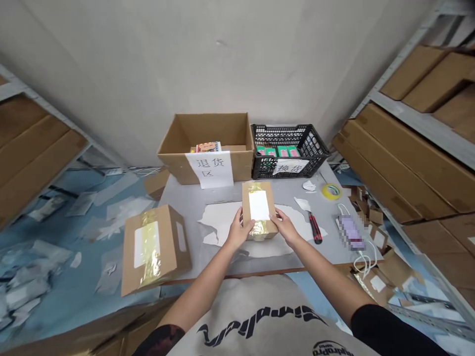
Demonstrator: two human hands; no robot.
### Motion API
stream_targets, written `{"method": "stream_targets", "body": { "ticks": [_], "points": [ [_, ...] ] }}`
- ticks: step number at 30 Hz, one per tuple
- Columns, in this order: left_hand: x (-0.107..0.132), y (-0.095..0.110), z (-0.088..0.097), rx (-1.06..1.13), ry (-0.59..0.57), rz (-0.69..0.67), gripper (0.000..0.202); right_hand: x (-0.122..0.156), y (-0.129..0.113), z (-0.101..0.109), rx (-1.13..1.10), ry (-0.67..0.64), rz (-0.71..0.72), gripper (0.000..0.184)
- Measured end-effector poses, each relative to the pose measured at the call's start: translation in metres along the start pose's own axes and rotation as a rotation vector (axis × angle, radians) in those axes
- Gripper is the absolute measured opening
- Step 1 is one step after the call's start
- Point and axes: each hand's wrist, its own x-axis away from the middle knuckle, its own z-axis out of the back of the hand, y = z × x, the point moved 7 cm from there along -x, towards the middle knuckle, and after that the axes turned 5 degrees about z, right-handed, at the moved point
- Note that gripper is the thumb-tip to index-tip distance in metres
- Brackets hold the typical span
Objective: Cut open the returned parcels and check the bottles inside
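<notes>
My left hand (240,229) and my right hand (285,226) hold a small kraft cardboard box (260,210) from both sides at its near end. The box lies flat on a grey table (189,207), over torn white paper (218,228). Its top has a white label under shiny yellowish tape. A similar taped box (154,249) lies to the left, beyond my left hand and partly over the table's edge. A red-and-black utility knife (314,227) lies right of my right hand, with a roll of yellow tape (331,191) farther back.
At the table's back stand an open cardboard box (206,131) with a paper sign and a black plastic crate (290,143) holding green-and-pink packages. A phone (351,232) with white cable lies at the right. Metal shelves (419,148) hold flat cartons, and scraps litter the floor.
</notes>
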Motion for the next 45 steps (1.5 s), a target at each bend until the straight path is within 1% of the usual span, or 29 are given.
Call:
{"method": "stream_targets", "body": {
  "ticks": [1, 3, 5, 6, 8, 10, 12, 13, 14, 16, 18, 20, 22, 24, 26, 29, 31, 33, 35, 38, 40, 41, 43, 45],
  "points": [
    [-0.003, -0.011, -0.01, -0.002, -0.022, 0.02, 0.088, -0.001, 0.011, 0.011, 0.026, 0.013, -0.026, 0.06],
    [-0.007, -0.031, -0.022, -0.03, -0.05, 0.073, 0.09, -0.003, 0.034, 0.024, 0.047, -0.019, -0.102, 0.058],
    [-0.013, -0.044, -0.025, -0.079, -0.062, 0.141, 0.091, -0.007, 0.047, 0.032, 0.021, -0.078, -0.172, 0.054],
    [-0.017, -0.047, -0.024, -0.108, -0.062, 0.182, 0.092, -0.01, 0.049, 0.035, -0.003, -0.095, -0.19, 0.054],
    [-0.029, -0.044, -0.021, -0.171, -0.041, 0.279, 0.092, -0.021, 0.045, 0.04, -0.053, -0.089, -0.198, 0.056],
    [-0.043, -0.035, -0.023, -0.176, -0.05, 0.364, 0.092, -0.034, 0.037, 0.04, -0.099, -0.079, -0.22, 0.06],
    [-0.054, -0.025, -0.033, -0.13, -0.117, 0.419, 0.087, -0.044, 0.03, 0.033, -0.139, -0.114, -0.267, 0.059],
    [-0.057, -0.019, -0.039, -0.11, -0.145, 0.42, 0.083, -0.047, 0.027, 0.029, -0.148, -0.133, -0.28, 0.057],
    [-0.059, -0.013, -0.043, -0.096, -0.159, 0.399, 0.078, -0.048, 0.023, 0.027, -0.154, -0.148, -0.276, 0.054],
    [-0.058, 0.001, -0.043, -0.084, -0.134, 0.293, 0.071, -0.046, 0.01, 0.028, -0.193, -0.159, -0.216, 0.046],
    [-0.051, 0.016, -0.038, -0.076, -0.097, 0.158, 0.07, -0.038, -0.004, 0.035, -0.286, -0.156, -0.129, 0.04],
    [-0.04, 0.028, -0.03, -0.059, -0.089, 0.059, 0.067, -0.029, -0.016, 0.045, -0.38, -0.142, -0.047, 0.038],
    [-0.03, 0.031, -0.024, -0.01, -0.107, 0.051, 0.057, -0.022, -0.023, 0.055, -0.419, -0.1, 0.003, 0.039],
    [-0.023, 0.024, -0.022, 0.035, -0.109, 0.119, 0.053, -0.016, -0.02, 0.058, -0.387, -0.062, -0.021, 0.042],
    [-0.02, 0.013, -0.024, -0.002, -0.083, 0.189, 0.06, -0.012, -0.011, 0.053, -0.308, -0.071, -0.094, 0.045],
    [-0.022, 0.004, -0.034, -0.113, -0.06, 0.226, 0.073, -0.009, -0.001, 0.042, -0.2, -0.13, -0.169, 0.056],
    [-0.024, 0.006, -0.043, -0.097, -0.103, 0.249, 0.075, -0.008, -0.001, 0.038, -0.193, -0.155, -0.196, 0.06],
    [-0.026, 0.013, -0.049, -0.04, -0.164, 0.27, 0.071, -0.008, -0.006, 0.036, -0.22, -0.171, -0.201, 0.058],
    [-0.026, 0.028, -0.048, -0.013, -0.188, 0.231, 0.07, -0.008, -0.018, 0.039, -0.256, -0.152, -0.144, 0.051],
    [-0.023, 0.057, -0.04, -0.008, -0.185, 0.034, 0.075, -0.006, -0.042, 0.048, -0.337, -0.077, 0.0, 0.034],
    [-0.018, 0.065, -0.034, 0.03, -0.203, -0.067, 0.067, -0.002, -0.052, 0.054, -0.377, -0.033, 0.078, 0.034],
    [-0.015, 0.063, -0.031, 0.055, -0.2, -0.08, 0.059, 0.0, -0.053, 0.054, -0.389, -0.025, 0.099, 0.036],
    [-0.011, 0.047, -0.025, 0.09, -0.165, -0.036, 0.045, 0.002, -0.043, 0.052, -0.396, -0.016, 0.09, 0.041],
    [-0.007, 0.02, -0.023, 0.09, -0.138, 0.054, 0.041, 0.004, -0.016, 0.047, -0.36, 0.019, 0.009, 0.044]
  ]
}}
